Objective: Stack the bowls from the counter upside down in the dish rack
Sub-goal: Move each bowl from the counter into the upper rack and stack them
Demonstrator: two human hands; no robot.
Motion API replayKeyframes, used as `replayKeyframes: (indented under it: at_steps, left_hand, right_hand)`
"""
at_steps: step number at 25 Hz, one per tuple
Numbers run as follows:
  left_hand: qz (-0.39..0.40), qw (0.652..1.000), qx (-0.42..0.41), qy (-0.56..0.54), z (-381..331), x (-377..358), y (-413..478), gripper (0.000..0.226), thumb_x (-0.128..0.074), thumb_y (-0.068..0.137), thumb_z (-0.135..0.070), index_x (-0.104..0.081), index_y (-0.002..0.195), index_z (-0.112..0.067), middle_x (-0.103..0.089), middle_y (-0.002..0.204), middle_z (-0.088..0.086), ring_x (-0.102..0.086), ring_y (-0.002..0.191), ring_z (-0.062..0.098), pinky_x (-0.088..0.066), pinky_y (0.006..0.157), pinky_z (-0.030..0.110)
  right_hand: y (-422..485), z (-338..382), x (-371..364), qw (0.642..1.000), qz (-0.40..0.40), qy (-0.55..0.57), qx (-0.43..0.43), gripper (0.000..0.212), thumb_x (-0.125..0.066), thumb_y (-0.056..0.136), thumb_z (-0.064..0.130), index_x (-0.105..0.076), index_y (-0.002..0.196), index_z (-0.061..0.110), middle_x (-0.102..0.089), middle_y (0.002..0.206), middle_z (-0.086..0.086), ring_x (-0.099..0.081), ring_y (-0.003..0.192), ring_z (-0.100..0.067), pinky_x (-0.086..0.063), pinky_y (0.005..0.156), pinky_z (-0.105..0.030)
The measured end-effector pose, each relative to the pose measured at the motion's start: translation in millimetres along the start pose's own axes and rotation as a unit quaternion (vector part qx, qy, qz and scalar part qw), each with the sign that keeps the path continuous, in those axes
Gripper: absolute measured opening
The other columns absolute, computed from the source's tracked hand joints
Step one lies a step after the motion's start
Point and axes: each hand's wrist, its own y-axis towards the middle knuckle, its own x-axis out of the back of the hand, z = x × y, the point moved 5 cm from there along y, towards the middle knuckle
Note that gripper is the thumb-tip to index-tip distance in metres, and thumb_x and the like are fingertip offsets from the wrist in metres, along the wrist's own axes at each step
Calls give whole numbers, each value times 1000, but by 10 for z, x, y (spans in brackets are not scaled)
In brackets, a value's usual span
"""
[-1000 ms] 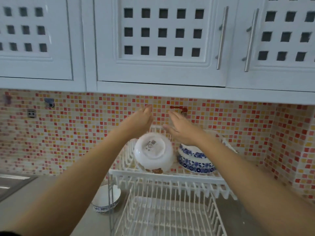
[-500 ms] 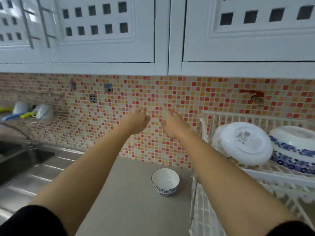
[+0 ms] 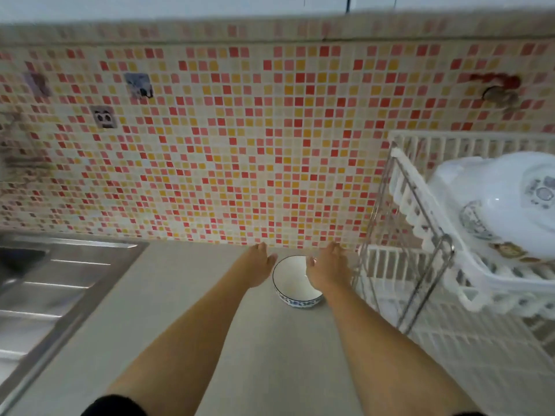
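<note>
— Nearest to the camera, what do you see?

— Two bare forearms reach forward over a plain grey counter (image 3: pixel 264 349). At the bottom edge, a bit of black sleeve (image 3: pixel 115 406) shows on the left arm.

— And the hands?

— The left hand (image 3: pixel 259 267) and the right hand (image 3: pixel 329 268) are both spread open, fingers extended, and hold nothing. They are on either side of a small bowl (image 3: pixel 295 283), very close to its rim. If they touch it, I cannot tell; the picture is blurred.

— Describe the bowl.

— It stands upright on the counter, white inside, with a blue pattern around the outside. It is near the back wall and just left of the dish rack (image 3: pixel 432 223).

— What is in the rack?

— On the upper white tray an upside-down white bowl (image 3: pixel 504 202) lies, its base with a printed mark turned toward the camera.

— And the rest of the room?

— On the left is a steel sink (image 3: pixel 57 283) with a ribbed draining board. Behind everything, a mosaic wall (image 3: pixel 225 145) of red, pink, orange and cream tiles. Above it, white cabinets (image 3: pixel 180 7) begin.
</note>
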Motion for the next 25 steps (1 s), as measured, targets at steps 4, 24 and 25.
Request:
replayKeyframes:
  at_steps: [4, 24, 25]
  left_hand:
    - [-2, 993, 90, -75, 221, -769, 356, 54, -27, 99, -39, -28, 137, -1, -46, 135, 22, -48, 121, 37, -41, 96, 43]
    - [-156, 969, 44, -187, 386, 94, 211, 32, -37, 97, -21, -43, 124, -4, -63, 109, 15, -59, 91, 27, -46, 74, 33]
    - [-184, 968, 3, -170, 351, 339, 149, 36, -38, 97, -25, -42, 127, -6, -63, 111, 14, -61, 95, 28, -48, 77, 34]
  right_hand:
    - [229, -398, -618, 996, 10, 10, -90, 67, -42, 94, 44, -26, 139, -3, -38, 144, -18, -39, 130, -31, -36, 104, -38]
    - [103, 136, -264, 977, -23, 206, 42, 61, -38, 87, -5, -24, 143, 17, -43, 137, -10, -54, 101, -26, -49, 80, -36]
    - [66, 237, -111, 982, -20, 176, 65, 61, -35, 89, -3, -20, 144, 18, -42, 140, -10, -56, 101, -28, -49, 81, -38]
